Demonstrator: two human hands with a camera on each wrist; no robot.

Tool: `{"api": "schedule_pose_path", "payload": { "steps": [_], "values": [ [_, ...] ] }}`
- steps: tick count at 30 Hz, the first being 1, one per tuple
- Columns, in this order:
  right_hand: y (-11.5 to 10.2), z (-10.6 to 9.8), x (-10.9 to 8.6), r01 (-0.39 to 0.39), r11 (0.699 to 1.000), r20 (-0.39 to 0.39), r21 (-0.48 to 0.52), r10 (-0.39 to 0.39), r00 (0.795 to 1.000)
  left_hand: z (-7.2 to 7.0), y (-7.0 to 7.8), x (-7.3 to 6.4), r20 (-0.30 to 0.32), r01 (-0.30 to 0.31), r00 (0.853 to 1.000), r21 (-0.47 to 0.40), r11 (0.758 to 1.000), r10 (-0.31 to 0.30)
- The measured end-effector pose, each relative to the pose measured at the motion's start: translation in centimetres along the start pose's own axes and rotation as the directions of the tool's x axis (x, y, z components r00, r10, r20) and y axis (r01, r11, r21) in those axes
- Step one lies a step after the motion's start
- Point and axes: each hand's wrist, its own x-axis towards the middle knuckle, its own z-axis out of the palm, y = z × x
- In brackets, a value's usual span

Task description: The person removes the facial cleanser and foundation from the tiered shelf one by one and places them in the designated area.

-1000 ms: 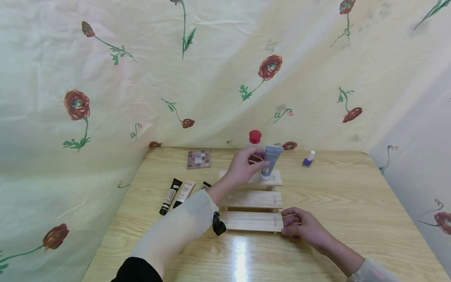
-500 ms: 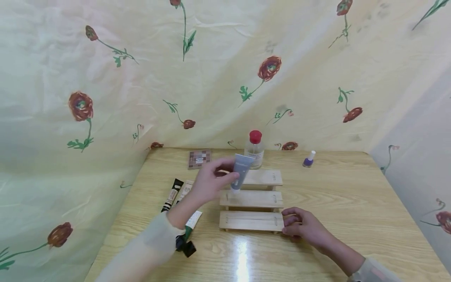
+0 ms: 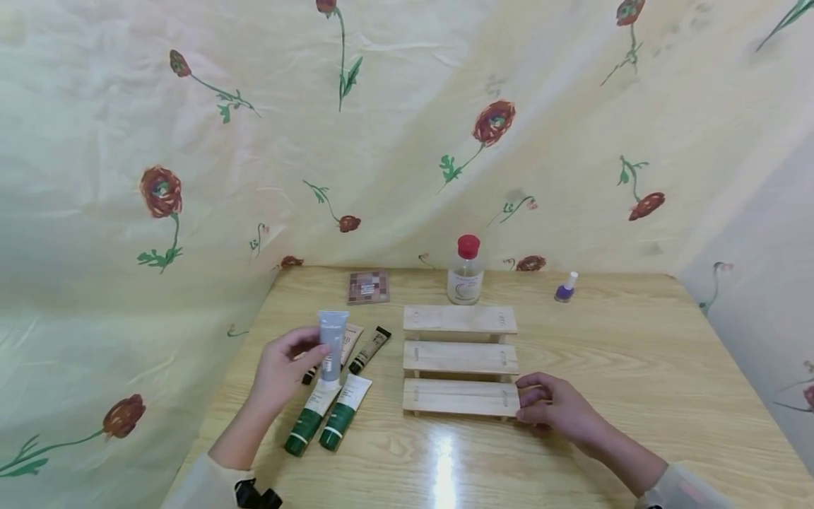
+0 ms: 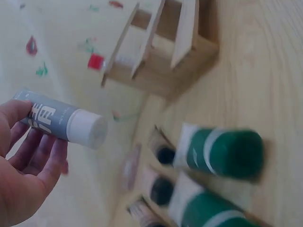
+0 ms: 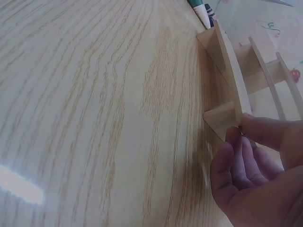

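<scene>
My left hand (image 3: 282, 367) grips a grey squeeze tube (image 3: 331, 343) with a white cap, held cap down above the other tubes. In the left wrist view the thumb and fingers wrap the tube's (image 4: 52, 113) body. Two green-and-white tubes (image 3: 343, 413) lie just below it. My right hand (image 3: 559, 406) holds the right end of the lowest step of a three-step wooden rack (image 3: 461, 397). The right wrist view has the thumb on the board's corner and curled fingers beside it. All three steps of the rack are bare.
Behind the rack stands a clear bottle (image 3: 465, 279) with a red cap. A purple nail polish bottle (image 3: 564, 288) is at the back right, an eyeshadow palette (image 3: 368, 288) at the back left. A small dark-ended tube (image 3: 370, 350) and a partly hidden beige tube (image 3: 350, 339) lie left of the rack.
My left hand has carried the grey tube from over the rack's top step left and toward me, above the lying tubes. My right hand stays at the lowest step.
</scene>
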Motion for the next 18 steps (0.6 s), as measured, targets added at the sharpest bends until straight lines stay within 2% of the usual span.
{"api": "schedule_pose_path", "payload": {
  "steps": [2,5,8,14,18],
  "values": [
    [0.0,-0.1,0.0,0.000,1.000,-0.004,0.002,0.000,1.000,-1.1,-1.1,-0.6,-0.028,0.074,0.997,0.015,0.997,-0.073],
    [0.0,-0.1,0.1,-0.003,1.000,-0.003,0.008,0.003,1.000,-2.6,-2.5,-1.4,-0.041,0.186,0.982,0.039,0.982,-0.184],
    [0.0,-0.1,0.1,-0.006,1.000,-0.001,0.013,0.006,1.000,-3.9,-3.9,-2.2,-0.037,0.252,0.967,0.050,0.966,-0.250],
    [0.0,-0.1,0.1,-0.013,1.000,0.001,0.019,0.013,1.000,-6.1,-5.9,-3.5,0.004,0.318,0.948,0.076,0.945,-0.319],
    [0.2,0.0,0.1,-0.015,0.999,0.005,0.028,0.015,1.000,-7.1,-6.8,-4.2,0.040,0.324,0.943,0.098,0.941,-0.329]
  ]
}}
